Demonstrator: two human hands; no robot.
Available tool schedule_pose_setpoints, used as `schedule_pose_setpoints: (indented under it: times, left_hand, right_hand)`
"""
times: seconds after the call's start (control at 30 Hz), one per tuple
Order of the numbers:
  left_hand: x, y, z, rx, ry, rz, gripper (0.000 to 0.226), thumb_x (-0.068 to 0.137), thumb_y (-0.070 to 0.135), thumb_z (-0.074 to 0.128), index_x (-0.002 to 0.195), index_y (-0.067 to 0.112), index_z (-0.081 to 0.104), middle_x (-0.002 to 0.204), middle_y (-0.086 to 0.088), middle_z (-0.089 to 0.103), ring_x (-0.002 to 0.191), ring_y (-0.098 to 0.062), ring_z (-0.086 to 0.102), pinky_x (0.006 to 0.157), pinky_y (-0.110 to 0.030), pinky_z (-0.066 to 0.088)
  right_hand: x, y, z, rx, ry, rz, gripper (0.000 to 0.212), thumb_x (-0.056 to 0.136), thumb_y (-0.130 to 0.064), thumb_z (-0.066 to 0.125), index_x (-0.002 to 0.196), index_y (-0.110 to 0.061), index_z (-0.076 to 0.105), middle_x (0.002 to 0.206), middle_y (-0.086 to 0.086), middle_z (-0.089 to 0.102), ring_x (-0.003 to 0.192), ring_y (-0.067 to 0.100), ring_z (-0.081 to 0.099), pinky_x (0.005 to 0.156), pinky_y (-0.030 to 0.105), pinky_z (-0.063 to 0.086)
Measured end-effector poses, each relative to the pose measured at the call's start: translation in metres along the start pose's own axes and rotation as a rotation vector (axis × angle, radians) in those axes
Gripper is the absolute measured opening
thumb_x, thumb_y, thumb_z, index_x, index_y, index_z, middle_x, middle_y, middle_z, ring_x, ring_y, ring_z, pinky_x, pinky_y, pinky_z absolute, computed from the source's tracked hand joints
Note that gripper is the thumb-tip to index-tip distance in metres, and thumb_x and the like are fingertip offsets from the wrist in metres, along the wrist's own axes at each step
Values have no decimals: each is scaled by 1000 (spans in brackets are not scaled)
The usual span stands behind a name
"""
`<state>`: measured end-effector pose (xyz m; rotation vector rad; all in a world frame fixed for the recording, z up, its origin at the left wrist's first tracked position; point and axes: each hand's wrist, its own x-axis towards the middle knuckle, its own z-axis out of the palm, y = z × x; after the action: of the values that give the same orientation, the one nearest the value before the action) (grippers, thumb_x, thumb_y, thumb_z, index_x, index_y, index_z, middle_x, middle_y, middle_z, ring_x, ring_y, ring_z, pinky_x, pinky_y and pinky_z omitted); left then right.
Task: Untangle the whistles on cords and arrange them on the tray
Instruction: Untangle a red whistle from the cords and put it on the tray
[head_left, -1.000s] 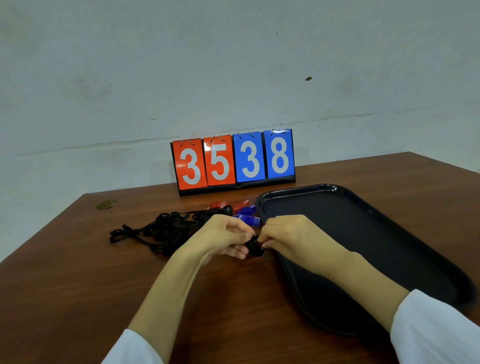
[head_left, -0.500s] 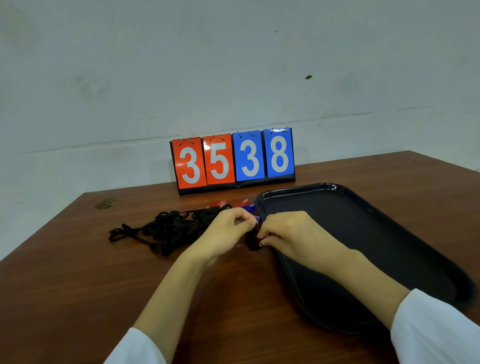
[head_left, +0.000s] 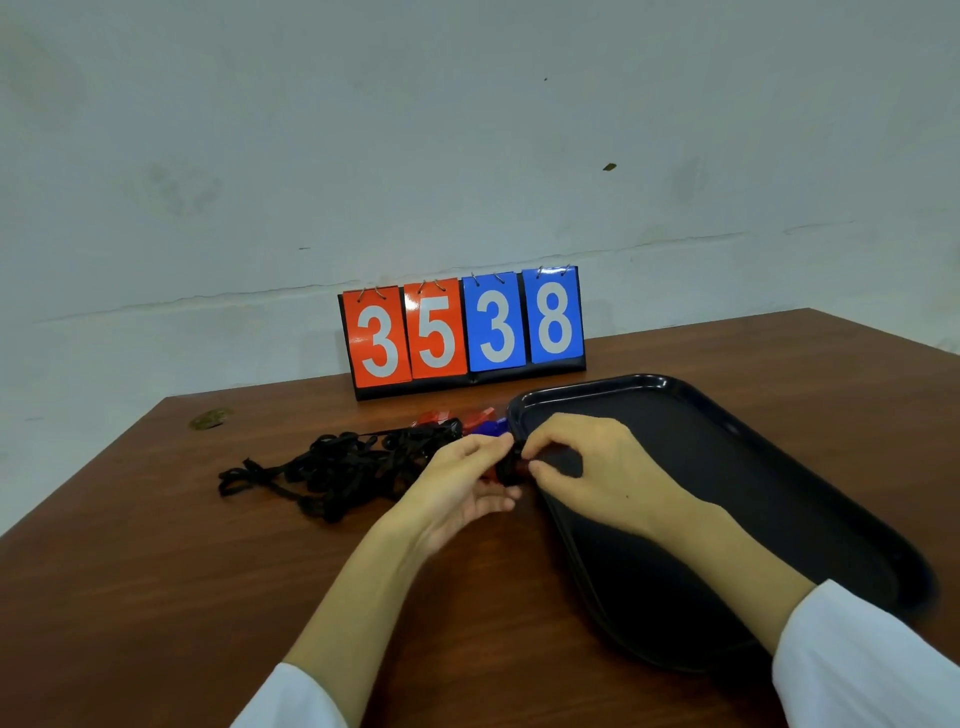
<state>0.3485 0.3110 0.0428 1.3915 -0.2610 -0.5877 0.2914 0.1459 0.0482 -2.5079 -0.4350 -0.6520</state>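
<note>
White sleeves (head_left: 862, 660) enter over the smooth brown wooden table (head_left: 156, 571). The left hand (head_left: 462, 483) and right hand (head_left: 587, 467) meet at the left rim of the glossy black plastic tray (head_left: 779, 467). Both pinch a black knot (head_left: 511, 465) of flat woven cord. Beyond, the tangled cords (head_left: 343, 467) sprawl on the table. Translucent red and blue whistles (head_left: 485, 422) lie beside the tray's far corner. Farthest, flip cards (head_left: 462, 332) read 3 5 on orange-red and 3 8 on blue.

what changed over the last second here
The left hand and right hand carried the pinched black cord knot slightly up and away, toward the tray corner. Nothing taken or released. The cord pile, tray and scoreboard stayed put.
</note>
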Motion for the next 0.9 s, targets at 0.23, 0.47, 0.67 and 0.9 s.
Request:
schedule_pose_setpoints:
  times: [0.23,0.47,0.67,0.9]
  left_hand:
    - [0,-9,8,92,124,59,39,82,28,70,113,10,55,102,-22,62,55,-17,53,47,-25,45]
    - [0,-8,5,200,206,66,47,93,52,43,103,10,60,79,-16,71,52,-21,64,46,-26,50]
    - [7,-14,1,113,443,111,41,99,34,40,91,0,61,61,-13,63,42,-19,54,38,-26,45]
    - [9,-18,2,112,441,129,39,100,31,40,88,0,62,60,-13,62,43,-19,54,39,-25,45]
  right_hand:
    - [0,-15,10,118,-173,152,59,75,-29,73,126,-33,44,115,-20,54,99,-5,52,83,13,45]
    - [24,-6,-11,134,-119,339,33,78,-25,72,109,-27,60,94,-21,53,82,-4,52,68,12,42]
    - [51,46,9,227,149,634,32,72,-19,77,100,-19,61,95,-6,62,92,9,59,70,15,42]
    - [51,74,32,155,201,738,40,75,-26,76,110,-18,57,112,1,63,102,13,58,81,24,45]
